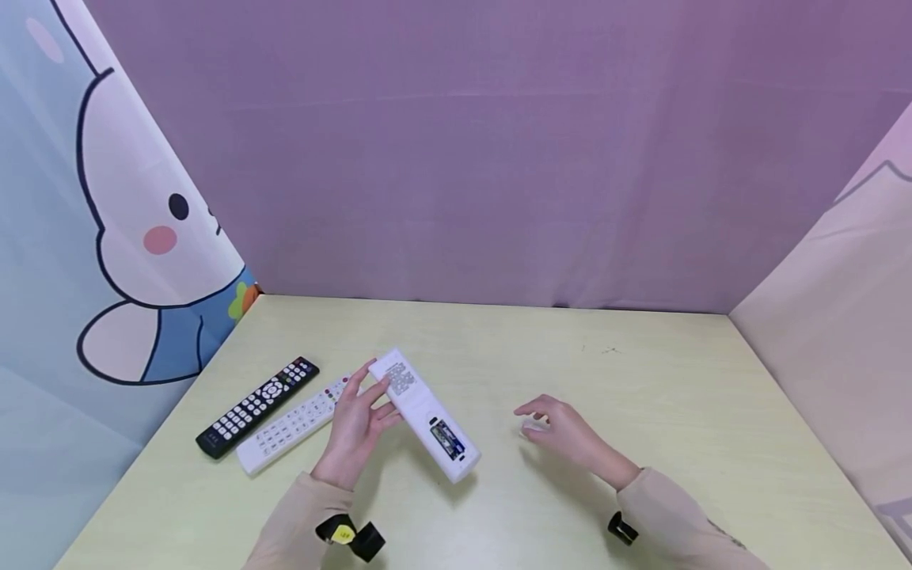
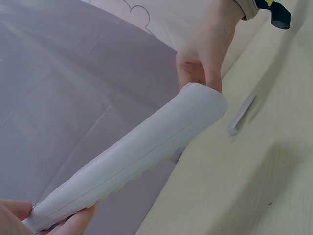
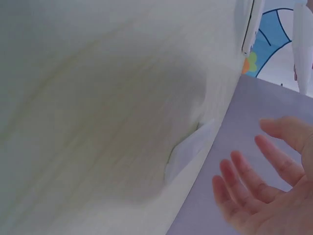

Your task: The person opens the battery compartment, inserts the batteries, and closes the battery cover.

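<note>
My left hand (image 1: 354, 434) grips a white remote control (image 1: 423, 412) by its far end, fingers on one side and thumb on the other. The remote is held above the table with its back facing up. Its battery compartment is uncovered, and dark batteries (image 1: 447, 438) show inside. My right hand (image 1: 570, 434) is held to the right of the remote, apart from it, with loosely bent fingers and nothing in them. A small white battery cover (image 3: 188, 152) lies on the table just below the right hand, which partly hides it in the head view.
A black remote control (image 1: 258, 408) and a second white remote control (image 1: 295, 423) lie side by side, buttons up, on the left of the pale table (image 1: 684, 380). The left hand overlaps the white one's far end. A purple cloth (image 1: 499, 174) hangs behind the table.
</note>
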The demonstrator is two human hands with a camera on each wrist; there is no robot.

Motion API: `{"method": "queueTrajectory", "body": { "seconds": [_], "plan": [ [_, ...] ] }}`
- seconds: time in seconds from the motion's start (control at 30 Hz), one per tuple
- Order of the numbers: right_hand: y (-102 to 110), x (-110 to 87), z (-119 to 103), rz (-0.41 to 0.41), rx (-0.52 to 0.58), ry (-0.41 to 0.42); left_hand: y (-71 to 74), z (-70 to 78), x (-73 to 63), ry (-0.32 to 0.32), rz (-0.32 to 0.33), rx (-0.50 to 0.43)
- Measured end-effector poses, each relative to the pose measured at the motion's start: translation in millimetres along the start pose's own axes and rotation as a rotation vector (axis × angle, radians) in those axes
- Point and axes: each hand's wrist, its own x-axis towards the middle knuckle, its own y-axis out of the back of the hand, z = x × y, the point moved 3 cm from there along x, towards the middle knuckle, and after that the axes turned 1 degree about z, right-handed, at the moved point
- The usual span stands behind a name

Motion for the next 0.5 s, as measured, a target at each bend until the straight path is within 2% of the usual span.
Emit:
{"method": "queueTrajectory", "body": {
  "seconds": [0.23, 0.5],
  "plan": [
    [-3.1, 1.6, 4.9, -0.015, -0.092, -0.066, 0.4, 0.0, 0.1, 0.000, 0.001, 0.005],
    [-5.7, 3.1, 8.2, -0.023, -0.163, -0.092, 0.1, 0.4, -0.3, -0.003, 0.000, 0.005]
  ]
}}
